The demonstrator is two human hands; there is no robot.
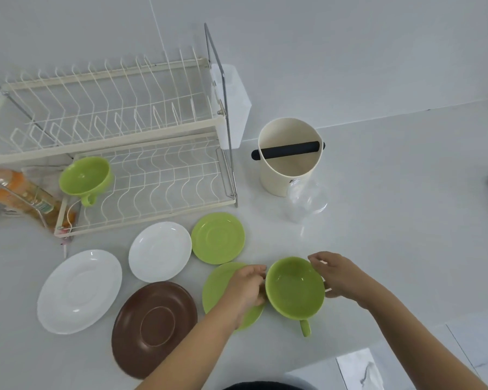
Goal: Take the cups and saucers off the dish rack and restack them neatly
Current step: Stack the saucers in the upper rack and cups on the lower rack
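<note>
Holding green cup (295, 287) by its rim between left hand (247, 285) and right hand (337, 274), both closed on it, just right of near green saucer (220, 282); judged next: seat it centred there, then fetch rack cup (85, 175).

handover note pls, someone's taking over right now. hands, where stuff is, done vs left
Left hand and right hand both grip the rim of a green cup, upright on the counter, beside a green saucer.
Done: five saucers are off the rack, lying singly: that one, a second green saucer, small white saucer, large white saucer, brown saucer.
Left: one green cup sits tilted on the lower tier of the dish rack. Nothing is stacked yet.
</note>
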